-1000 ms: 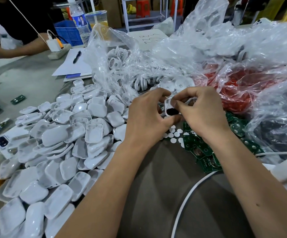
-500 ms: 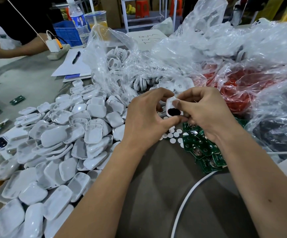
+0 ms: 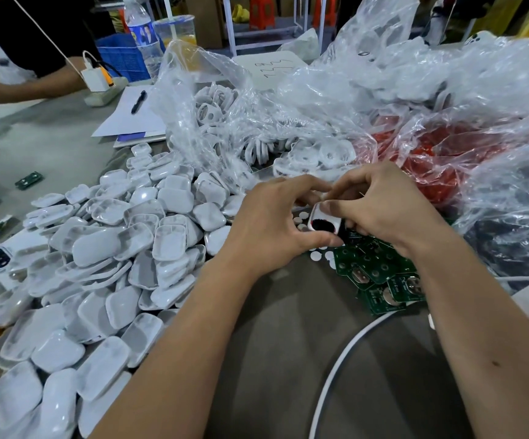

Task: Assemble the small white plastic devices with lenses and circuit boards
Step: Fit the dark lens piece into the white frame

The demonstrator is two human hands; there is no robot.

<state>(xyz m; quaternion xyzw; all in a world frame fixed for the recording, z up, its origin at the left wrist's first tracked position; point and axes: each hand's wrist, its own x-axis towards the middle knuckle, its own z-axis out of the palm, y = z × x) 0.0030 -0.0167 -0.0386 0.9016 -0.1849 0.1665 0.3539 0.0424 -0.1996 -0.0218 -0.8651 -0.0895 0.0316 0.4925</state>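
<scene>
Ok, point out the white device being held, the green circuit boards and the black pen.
white device (image 3: 325, 220), head view, dark lens
green circuit boards (image 3: 380, 277), head view, pile middle
black pen (image 3: 138, 102), head view, barrel

Both hands (image 3: 326, 223) pinch white device (image 3: 325, 220).

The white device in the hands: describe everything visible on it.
The white device is a small rounded-square shell of glossy white plastic with a dark oval window on the face toward the camera. It is held tilted above the green circuit boards, between both hands: the left hand pinches its lower edge and the right hand grips its upper right side. Its back is hidden.
</scene>
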